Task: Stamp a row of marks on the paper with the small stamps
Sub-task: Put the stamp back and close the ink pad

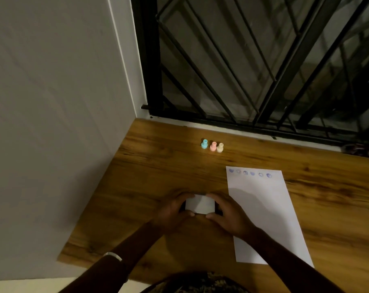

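Observation:
Three small stamps stand upright in a row near the back of the wooden table: blue, pink and cream. A white sheet of paper lies to the right, with a row of several blue-purple marks along its far edge. Between the stamps and me, a small white box with a dark base rests on the table. My left hand grips its left side and my right hand its right side. My right forearm crosses the paper's near left corner.
The wooden table ends at a grey wall on the left and a white sill under a black metal window grille at the back. A dark crumpled thing lies at the far right edge. A silver bangle circles my left wrist.

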`<action>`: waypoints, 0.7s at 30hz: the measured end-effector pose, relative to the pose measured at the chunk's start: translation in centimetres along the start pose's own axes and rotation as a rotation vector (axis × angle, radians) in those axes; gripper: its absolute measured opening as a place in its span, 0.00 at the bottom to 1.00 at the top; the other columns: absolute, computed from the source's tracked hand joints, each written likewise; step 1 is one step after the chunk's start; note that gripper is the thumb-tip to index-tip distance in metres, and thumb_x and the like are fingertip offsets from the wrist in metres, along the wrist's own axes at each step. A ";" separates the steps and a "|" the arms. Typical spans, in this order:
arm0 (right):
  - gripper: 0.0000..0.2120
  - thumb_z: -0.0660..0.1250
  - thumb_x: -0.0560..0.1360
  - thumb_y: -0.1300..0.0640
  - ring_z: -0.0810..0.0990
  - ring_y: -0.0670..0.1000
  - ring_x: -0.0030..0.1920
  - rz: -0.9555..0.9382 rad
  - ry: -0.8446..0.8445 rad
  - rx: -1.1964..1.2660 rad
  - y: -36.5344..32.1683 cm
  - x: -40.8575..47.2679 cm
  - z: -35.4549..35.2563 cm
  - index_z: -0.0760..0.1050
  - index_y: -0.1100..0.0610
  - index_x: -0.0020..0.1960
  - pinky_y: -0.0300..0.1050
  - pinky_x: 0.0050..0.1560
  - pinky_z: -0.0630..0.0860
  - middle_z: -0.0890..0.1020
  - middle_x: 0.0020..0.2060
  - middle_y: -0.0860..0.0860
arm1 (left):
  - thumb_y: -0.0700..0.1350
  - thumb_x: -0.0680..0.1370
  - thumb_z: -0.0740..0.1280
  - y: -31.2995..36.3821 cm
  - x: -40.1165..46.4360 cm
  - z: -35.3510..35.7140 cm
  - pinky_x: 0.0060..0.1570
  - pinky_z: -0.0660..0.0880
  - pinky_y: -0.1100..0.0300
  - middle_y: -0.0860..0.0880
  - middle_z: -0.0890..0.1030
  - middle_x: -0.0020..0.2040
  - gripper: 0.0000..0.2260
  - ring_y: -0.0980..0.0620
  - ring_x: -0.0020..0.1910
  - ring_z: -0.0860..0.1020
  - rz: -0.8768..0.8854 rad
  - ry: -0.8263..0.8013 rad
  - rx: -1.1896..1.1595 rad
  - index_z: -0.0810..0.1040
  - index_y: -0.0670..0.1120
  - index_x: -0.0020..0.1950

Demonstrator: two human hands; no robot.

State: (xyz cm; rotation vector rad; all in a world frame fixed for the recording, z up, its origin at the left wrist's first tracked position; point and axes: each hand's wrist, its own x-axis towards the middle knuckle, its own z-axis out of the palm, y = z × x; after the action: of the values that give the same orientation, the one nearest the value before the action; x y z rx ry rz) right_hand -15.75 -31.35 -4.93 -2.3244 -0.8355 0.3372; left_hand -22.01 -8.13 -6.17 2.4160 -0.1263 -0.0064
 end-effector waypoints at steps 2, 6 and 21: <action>0.25 0.67 0.74 0.45 0.68 0.44 0.63 -0.025 -0.009 -0.024 0.0 0.1 -0.1 0.64 0.44 0.68 0.30 0.57 0.66 0.70 0.65 0.44 | 0.56 0.74 0.70 0.2 0.3 -0.3 0.61 0.66 0.59 0.49 0.71 0.70 0.26 0.50 0.68 0.66 0.004 -0.021 -0.008 0.69 0.51 0.70; 0.24 0.66 0.74 0.44 0.68 0.44 0.63 -0.052 -0.002 -0.064 0.1 0.2 -0.2 0.66 0.46 0.68 0.42 0.61 0.72 0.70 0.66 0.45 | 0.56 0.73 0.70 0.4 0.5 -0.7 0.64 0.65 0.57 0.49 0.70 0.71 0.27 0.50 0.69 0.66 -0.005 -0.049 0.003 0.69 0.51 0.71; 0.25 0.68 0.70 0.41 0.70 0.50 0.64 -0.090 -0.001 -0.285 -0.7 2.3 -1.5 0.68 0.44 0.64 0.44 0.62 0.65 0.75 0.64 0.47 | 0.56 0.74 0.69 0.1 1.5 -1.8 0.69 0.63 0.54 0.48 0.68 0.73 0.29 0.49 0.71 0.64 0.006 -0.067 0.115 0.67 0.50 0.72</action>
State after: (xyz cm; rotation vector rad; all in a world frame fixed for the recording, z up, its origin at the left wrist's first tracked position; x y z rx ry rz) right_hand -13.66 -30.21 -3.42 -2.5353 -1.0430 0.1899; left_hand -20.41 -7.16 -4.64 2.5314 -0.1690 -0.0792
